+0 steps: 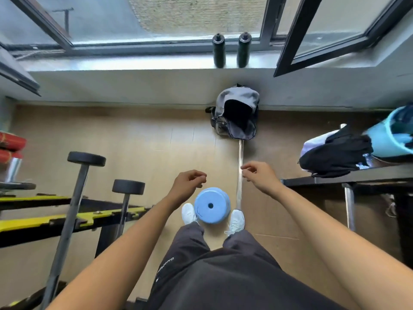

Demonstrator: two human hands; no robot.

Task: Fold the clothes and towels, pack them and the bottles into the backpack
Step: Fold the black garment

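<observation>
Head view: looking down past two bare forearms to a tan wooden floor (134, 142) below an open window.
Left grip: left hand (190, 183) held out over the floor, fingers loosely curled, grip narrow, holding nothing.
Right grip: right hand (260, 175) at about the same level, apart from the left, fingers loosely curled, grip narrow, nothing in it.
Backpack: grey-and-black fabric backpack (237, 113) on the floor against the wall, mouth gaping open; well ahead of both hands, roughly between their lines.
Bottles: dark plastic bottle (219, 52) and second dark plastic bottle (244, 51), upright, just beside each other on the pale window sill (134, 61), above the backpack, well apart from either grip.
Clothes: black crumpled clothes heap (335, 155) on the dark tabletop (368, 173), off to the right of the right hand, untouched; white cloth (312, 142) showing under it.
Tub: light blue plastic tub (384, 139) tilted beside the heap, contents blurred.
Underfoot: blue round disc with a centre hole (211, 205) between two white shoes, just below the hands.
Bar: silver metal bar (240, 153) on the floor, running from the backpack toward the right shoe.
</observation>
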